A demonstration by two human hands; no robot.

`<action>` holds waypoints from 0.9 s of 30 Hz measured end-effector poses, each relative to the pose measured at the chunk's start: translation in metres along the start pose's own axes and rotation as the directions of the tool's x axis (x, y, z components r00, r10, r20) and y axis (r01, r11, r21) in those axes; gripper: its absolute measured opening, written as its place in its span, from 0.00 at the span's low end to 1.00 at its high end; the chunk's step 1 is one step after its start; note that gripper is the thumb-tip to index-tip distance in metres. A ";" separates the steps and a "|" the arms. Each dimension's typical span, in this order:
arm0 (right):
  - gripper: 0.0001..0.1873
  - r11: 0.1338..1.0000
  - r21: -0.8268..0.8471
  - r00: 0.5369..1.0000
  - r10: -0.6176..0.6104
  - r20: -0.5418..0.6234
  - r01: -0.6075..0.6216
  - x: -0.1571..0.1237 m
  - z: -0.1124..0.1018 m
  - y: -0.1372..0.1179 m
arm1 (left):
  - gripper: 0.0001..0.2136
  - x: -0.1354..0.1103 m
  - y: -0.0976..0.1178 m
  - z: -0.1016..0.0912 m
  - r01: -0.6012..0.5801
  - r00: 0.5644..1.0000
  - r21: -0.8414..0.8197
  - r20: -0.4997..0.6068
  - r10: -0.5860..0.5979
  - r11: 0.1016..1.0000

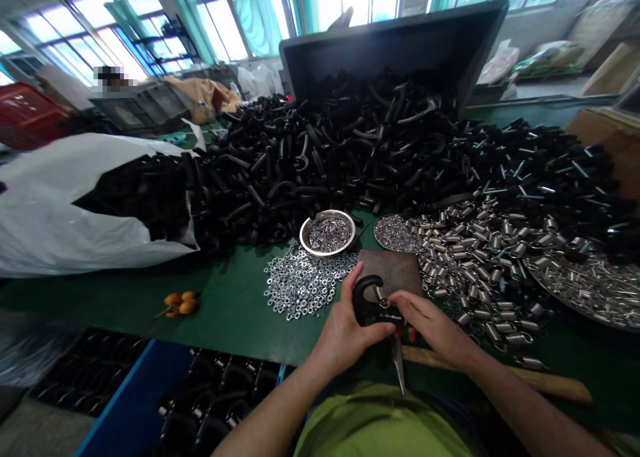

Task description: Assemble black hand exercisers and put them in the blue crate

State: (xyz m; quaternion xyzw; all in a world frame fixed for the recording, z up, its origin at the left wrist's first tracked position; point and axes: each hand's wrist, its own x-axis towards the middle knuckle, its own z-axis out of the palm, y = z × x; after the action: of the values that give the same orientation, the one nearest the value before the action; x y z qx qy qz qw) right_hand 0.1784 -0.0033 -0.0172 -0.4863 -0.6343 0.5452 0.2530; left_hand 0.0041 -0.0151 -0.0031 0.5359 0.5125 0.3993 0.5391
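My left hand (345, 327) is closed around a black curved plastic handle (365, 296) with a small metal spring at its top. My right hand (430, 320) grips the same handle from the right, fingers pressed on its lower part. Both hands are held over a dark brown metal plate (393, 270) on the green table (225, 304). A thin metal blade (399, 370) points down below my hands.
A heap of black handles (350, 150) spills from a tipped black crate (390, 44). Washers (300, 287), a steel bowl (327, 234) and several springs (480, 257) lie nearby. A white bag (45, 204) lies left, small orange fruits (181, 302) and a blue bin (135, 404) below.
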 end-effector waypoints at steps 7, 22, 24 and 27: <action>0.14 0.969 -0.244 0.986 -0.058 -0.158 0.018 0.011 0.015 -0.014 | 0.39 -0.008 -0.018 0.007 0.006 0.999 0.027 -0.042 -0.005 1.000; 0.21 0.685 -0.722 0.996 -0.066 0.067 0.094 0.044 -0.012 -0.013 | 0.38 0.031 -0.039 0.010 -0.013 0.996 0.046 0.084 0.009 0.999; 0.22 0.605 -0.795 0.999 -0.013 0.053 0.050 0.061 -0.026 -0.011 | 0.33 0.052 -0.041 0.006 -0.102 0.994 0.170 0.057 0.093 0.980; 0.19 0.444 -0.896 0.999 -0.036 0.003 0.019 0.085 -0.038 -0.016 | 0.18 0.086 -0.039 -0.016 -0.274 0.950 0.422 -0.023 0.312 0.864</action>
State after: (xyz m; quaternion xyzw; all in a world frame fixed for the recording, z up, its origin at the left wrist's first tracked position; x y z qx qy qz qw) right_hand 0.1719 0.0907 -0.0097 -0.5409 -0.8319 0.1207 -0.0273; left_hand -0.0033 0.0674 -0.0509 0.6907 0.5219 0.3828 0.3224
